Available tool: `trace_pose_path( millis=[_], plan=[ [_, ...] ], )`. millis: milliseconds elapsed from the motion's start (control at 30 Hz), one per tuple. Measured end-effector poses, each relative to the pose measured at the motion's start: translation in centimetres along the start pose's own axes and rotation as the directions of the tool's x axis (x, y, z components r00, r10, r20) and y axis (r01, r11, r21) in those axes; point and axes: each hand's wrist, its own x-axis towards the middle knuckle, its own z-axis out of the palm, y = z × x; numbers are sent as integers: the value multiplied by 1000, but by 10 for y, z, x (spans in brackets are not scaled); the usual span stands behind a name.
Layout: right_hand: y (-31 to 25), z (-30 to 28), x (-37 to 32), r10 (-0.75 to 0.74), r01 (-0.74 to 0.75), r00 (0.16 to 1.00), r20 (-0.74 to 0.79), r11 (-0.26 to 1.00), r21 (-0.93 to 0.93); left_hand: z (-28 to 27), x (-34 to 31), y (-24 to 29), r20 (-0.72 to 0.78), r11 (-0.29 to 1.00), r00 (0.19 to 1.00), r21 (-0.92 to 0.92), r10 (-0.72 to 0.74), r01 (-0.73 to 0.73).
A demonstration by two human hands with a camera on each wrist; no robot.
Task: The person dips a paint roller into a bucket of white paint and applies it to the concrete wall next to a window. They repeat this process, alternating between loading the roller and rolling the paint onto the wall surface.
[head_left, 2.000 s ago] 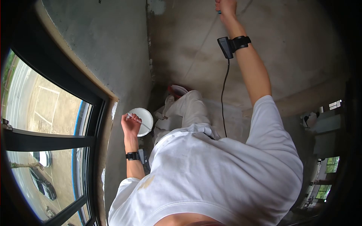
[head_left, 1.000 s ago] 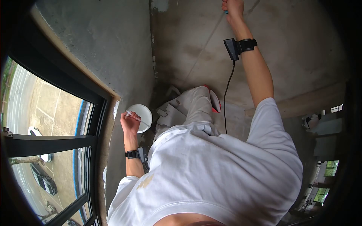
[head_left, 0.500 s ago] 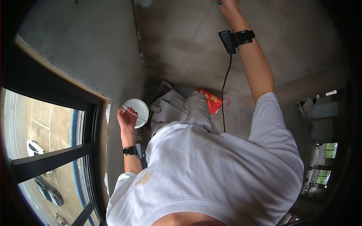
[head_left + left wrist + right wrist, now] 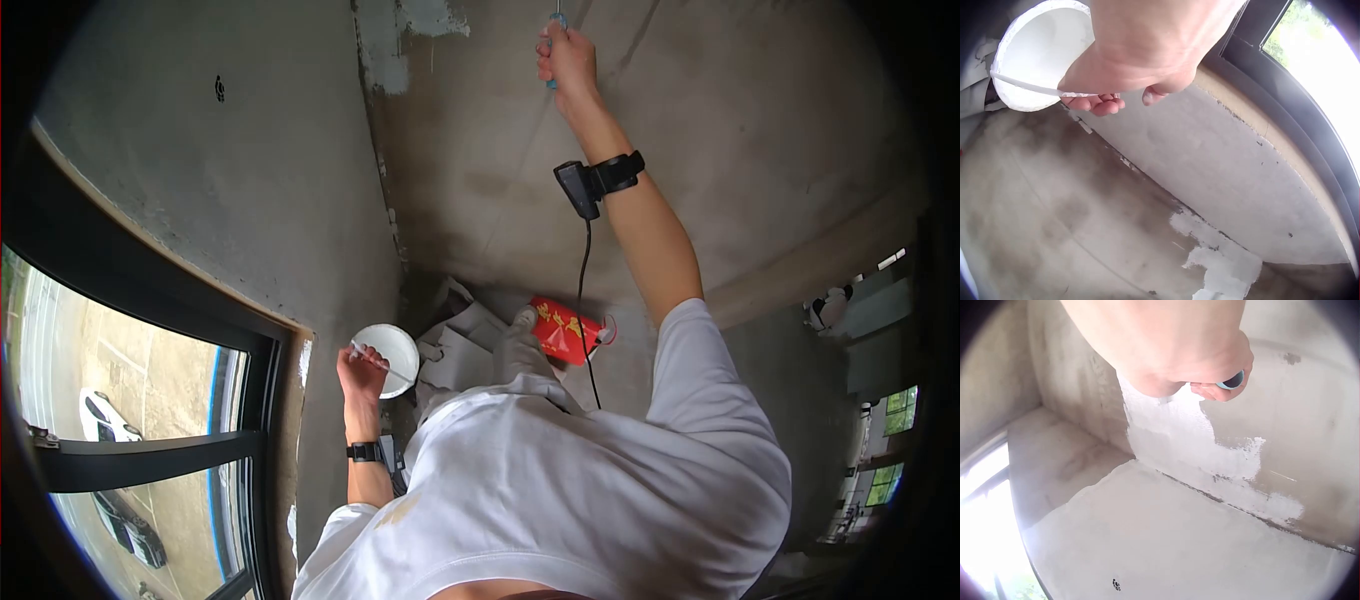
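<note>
My left hand grips the handle of a white bucket with curled fingers. In the left wrist view the handle runs across the bucket's mouth into the hand. Raised in front of the wall, my right hand grips a blue-handled tool whose thin metal rod points up out of the head view. The tool's far end is hidden. In the right wrist view, the butt of its handle shows beside the curled fingers, over a wall with a fresh white patch.
A window with a dark frame lies to the left. Grey cardboard and a red box with yellow marks lie on the floor by the feet. A black cable hangs from the right wrist camera.
The right hand was partly out of the top of the head view and now shows whole, with its blue handle. The view has shifted, and the red box is now more exposed. The left hand keeps its hold.
</note>
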Motion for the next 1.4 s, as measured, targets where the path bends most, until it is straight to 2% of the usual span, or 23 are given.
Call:
trace_pose_path(
  millis=[133, 233, 333, 533, 733, 833, 900, 1000, 1233, 1400],
  plan=[
    [-1, 5, 1, 10, -11, 1000, 10, 999, 44, -1, -1, 2, 8, 1000, 1000, 11, 4, -4],
    [2, 4, 1, 12, -11, 999, -38, 1000, 14, 3, -2, 1, -16, 1000, 1000, -3, 1, -1],
    [9, 3, -8, 6, -6, 1000, -7, 1000, 27, 3, -5, 3, -35, 1000, 999, 8, -11, 11],
    [61, -5, -34, 66, -68, 997, -45, 997, -28, 4, -8, 4, -37, 1000, 999, 6, 10, -9],
    [119, -13, -66, 136, -148, 984, -111, 983, -110, -1, -7, 3, 28, 1000, 1000, -21, 5, -5],
    [134, -11, -78, 154, -166, 979, -137, 983, -82, -1, -6, 2, -25, 999, 999, -20, 27, -27],
    [129, -8, -88, 217, -214, 969, -121, 976, 36, -6, -5, 1, -14, 999, 1000, -30, 27, -28],
    [110, -4, -87, 235, -226, 961, -146, 971, 79, -14, -5, 2, -8, 998, 999, -46, 35, -35],
    [46, 1, -50, 91, -87, 989, -115, 995, 43, -22, -3, 2, -27, 997, 999, -61, 41, -42],
    [-9, 9, -18, 48, -36, 996, -74, 988, 150, -16, -4, 1, -38, 996, 998, -72, 57, -60]
  ],
)
